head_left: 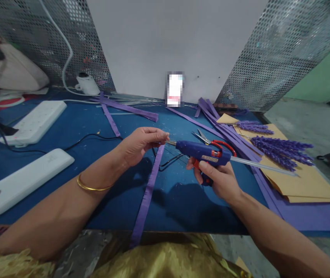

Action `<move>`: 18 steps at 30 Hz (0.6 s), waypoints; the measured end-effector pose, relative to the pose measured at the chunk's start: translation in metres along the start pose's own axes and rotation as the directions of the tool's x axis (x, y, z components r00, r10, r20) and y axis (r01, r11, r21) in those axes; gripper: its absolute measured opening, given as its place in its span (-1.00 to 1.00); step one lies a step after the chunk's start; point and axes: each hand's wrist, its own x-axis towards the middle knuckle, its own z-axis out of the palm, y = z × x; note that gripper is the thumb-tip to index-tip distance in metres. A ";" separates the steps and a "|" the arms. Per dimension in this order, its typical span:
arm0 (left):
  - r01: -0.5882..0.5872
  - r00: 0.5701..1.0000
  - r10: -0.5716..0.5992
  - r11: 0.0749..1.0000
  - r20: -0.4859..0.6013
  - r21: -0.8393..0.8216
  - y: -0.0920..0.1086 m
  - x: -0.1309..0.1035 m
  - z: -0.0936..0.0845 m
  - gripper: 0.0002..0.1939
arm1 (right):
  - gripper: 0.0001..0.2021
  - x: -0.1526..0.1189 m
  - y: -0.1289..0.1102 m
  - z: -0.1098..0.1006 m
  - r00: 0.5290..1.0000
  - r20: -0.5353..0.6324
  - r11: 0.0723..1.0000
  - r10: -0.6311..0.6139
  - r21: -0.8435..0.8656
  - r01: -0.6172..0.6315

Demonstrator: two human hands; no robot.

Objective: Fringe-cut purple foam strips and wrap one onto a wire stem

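Note:
My right hand (214, 173) is wrapped round the handle of a blue glue gun (195, 150), with a clear glue stick (263, 166) out of its back end. The gun's nozzle points left and meets the fingertips of my left hand (142, 144). Those fingertips pinch the top end of a fringed purple paper strip (150, 189), which hangs down over the table's front edge. Red-handled scissors (223, 146) lie just behind the gun, partly hidden by it.
On the blue table (89, 123) are a power strip (37, 121), a white device (28, 181) and black cords at left. Purple strips (130, 109), brown paper (304, 185) and purple flower sprigs (281, 148) lie behind and right. A phone (174, 89) stands at the back.

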 end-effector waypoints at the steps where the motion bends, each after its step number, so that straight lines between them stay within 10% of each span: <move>1: 0.005 1.000 -0.005 1.000 -0.001 0.000 0.000 0.000 0.000 -0.80 | -0.83 0.000 0.000 0.000 1.000 0.002 1.000 -0.002 -0.002 0.002; 18: 0.015 0.994 -0.012 0.999 0.111 -0.033 0.001 -0.003 0.006 -0.66 | -0.81 0.001 0.001 0.000 1.000 0.009 0.999 -0.011 -0.031 0.012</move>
